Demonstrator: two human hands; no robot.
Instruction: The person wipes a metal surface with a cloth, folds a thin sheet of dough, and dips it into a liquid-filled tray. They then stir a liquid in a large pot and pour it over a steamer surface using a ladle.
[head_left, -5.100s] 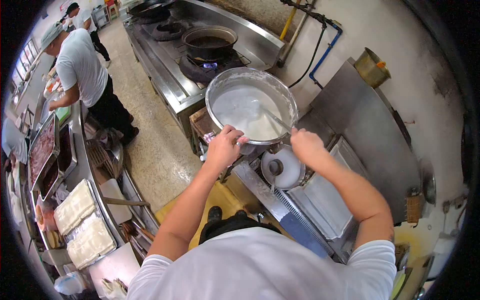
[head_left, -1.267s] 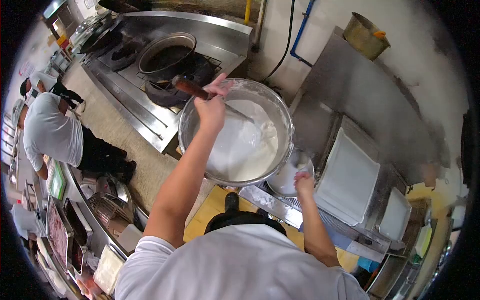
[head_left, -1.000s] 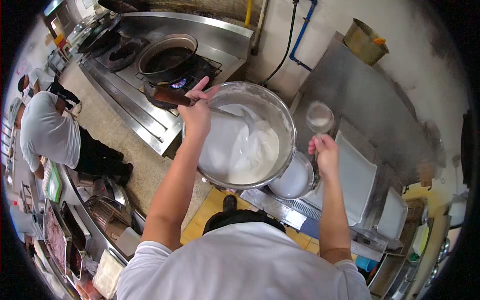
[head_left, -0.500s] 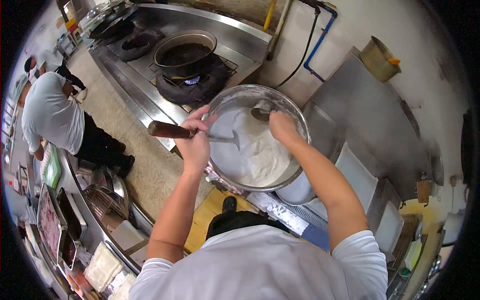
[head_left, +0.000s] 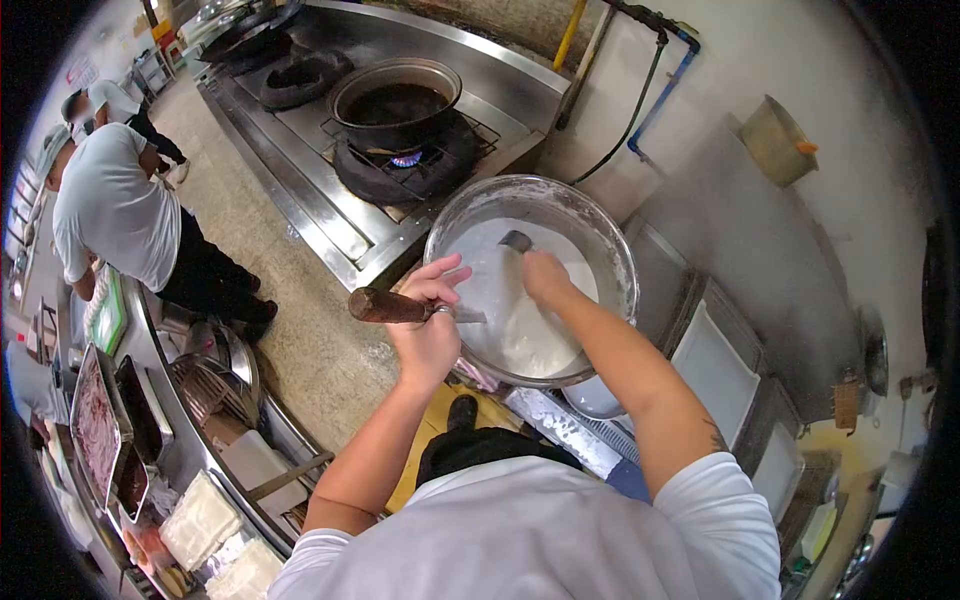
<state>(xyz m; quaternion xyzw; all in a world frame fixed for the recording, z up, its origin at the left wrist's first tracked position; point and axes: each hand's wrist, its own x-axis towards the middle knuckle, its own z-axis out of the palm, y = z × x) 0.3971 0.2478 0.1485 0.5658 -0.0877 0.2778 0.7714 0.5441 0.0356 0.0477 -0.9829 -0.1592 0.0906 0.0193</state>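
A large round metal pot point(head_left: 632, 275) in front of me holds a thick white mixture point(head_left: 540, 340), with pale smears on its inner wall. My left hand point(head_left: 425, 335) is at the pot's left rim, closed around a wooden-handled spatula point(head_left: 385, 306). The handle points left, and the metal blade reaches over the white mixture. My right hand point(head_left: 545, 278) is inside the pot, closed on a small metal scoop point(head_left: 516, 240), whose dark head shows just beyond the fingers at the mixture's surface. The scoop's handle is hidden in my grip.
A wide pan point(head_left: 395, 100) of dark liquid sits over a lit blue flame on the steel stove point(head_left: 290, 170). A co-worker point(head_left: 125, 210) bends over the left counter, with another person point(head_left: 115, 105) farther back. Trays point(head_left: 100, 430) line that counter; a white tray point(head_left: 712, 370) lies at right.
My left hand has shifted right and down with the spatula, its blade now less visible. My right hand has moved slightly left and lower with the scoop. The whole view has shifted a little.
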